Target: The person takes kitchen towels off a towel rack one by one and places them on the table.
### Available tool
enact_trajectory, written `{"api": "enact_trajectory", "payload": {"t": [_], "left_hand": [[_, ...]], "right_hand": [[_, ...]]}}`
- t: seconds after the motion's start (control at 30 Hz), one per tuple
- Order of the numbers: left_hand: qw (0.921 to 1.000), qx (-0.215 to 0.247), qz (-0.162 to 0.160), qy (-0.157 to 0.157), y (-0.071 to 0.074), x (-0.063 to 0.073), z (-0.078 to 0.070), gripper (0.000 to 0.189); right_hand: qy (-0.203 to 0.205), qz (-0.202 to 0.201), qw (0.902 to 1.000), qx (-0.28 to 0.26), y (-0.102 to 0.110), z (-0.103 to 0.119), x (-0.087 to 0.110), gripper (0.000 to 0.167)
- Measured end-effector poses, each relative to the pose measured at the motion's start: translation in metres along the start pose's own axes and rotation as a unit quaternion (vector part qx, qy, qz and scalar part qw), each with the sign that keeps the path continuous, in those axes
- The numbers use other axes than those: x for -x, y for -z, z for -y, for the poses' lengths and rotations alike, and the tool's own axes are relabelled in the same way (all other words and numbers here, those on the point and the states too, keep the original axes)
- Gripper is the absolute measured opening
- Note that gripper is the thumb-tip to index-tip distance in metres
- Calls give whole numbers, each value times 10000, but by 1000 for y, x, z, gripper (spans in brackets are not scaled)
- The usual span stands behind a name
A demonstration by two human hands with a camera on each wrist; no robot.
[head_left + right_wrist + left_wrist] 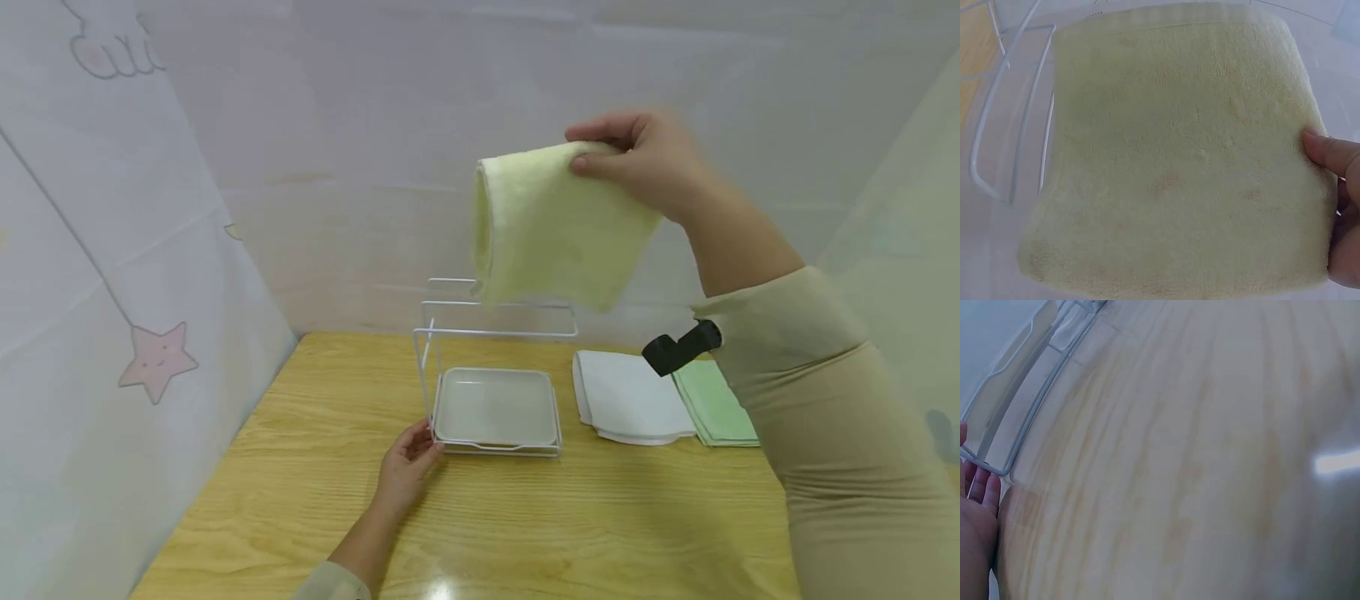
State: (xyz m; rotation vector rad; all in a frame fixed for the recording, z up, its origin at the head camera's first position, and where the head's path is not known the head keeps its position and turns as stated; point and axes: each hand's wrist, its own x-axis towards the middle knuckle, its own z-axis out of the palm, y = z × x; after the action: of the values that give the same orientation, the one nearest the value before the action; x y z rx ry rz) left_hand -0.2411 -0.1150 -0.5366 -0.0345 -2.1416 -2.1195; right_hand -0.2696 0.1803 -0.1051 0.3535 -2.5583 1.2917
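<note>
My right hand (660, 162) pinches the top fold of a folded yellow towel (558, 221), thumb in front and fingers behind. The towel hangs down above the white wire rack (495, 334), overlapping the rack's upper rails in the head view. It fills most of the right wrist view, where my thumb (1329, 153) presses on its edge. Low at the rack's front left corner, my left hand (403, 471) holds the wire frame between thumb and fingers. A shallow pale tray (495, 408) sits in the rack's base.
A folded white towel (633, 396) lies on the wooden table (322, 433), right of the rack. Beside it a folded green towel (723, 408) is partly hidden by my right sleeve. Light curtains (337, 208) hang behind and at the left.
</note>
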Motion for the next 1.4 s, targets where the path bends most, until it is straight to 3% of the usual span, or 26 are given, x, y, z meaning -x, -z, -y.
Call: {"api": "enact_trajectory", "payload": {"t": [0.23, 0.63, 1.1, 1.27, 1.4], "left_hand": [[9998, 28, -29, -175, -2, -2, 1, 46], [9999, 110, 37, 33, 1, -2, -5, 48], [10000, -7, -1, 39, 5, 0, -5, 48], [10000, 95, -26, 15, 4, 2, -6, 48], [9999, 152, -17, 24, 4, 1, -5, 48]], "right_hand": [[-69, -53, 9999, -92, 25, -15, 16, 31], [-264, -104, 9994, 192, 61, -55, 51, 27], [-942, 328, 9920, 778, 66, -110, 94, 24], [-1070, 531, 9880, 978, 63, -126, 110, 30], [-1213, 743, 9863, 840, 59, -141, 125, 35]]}}
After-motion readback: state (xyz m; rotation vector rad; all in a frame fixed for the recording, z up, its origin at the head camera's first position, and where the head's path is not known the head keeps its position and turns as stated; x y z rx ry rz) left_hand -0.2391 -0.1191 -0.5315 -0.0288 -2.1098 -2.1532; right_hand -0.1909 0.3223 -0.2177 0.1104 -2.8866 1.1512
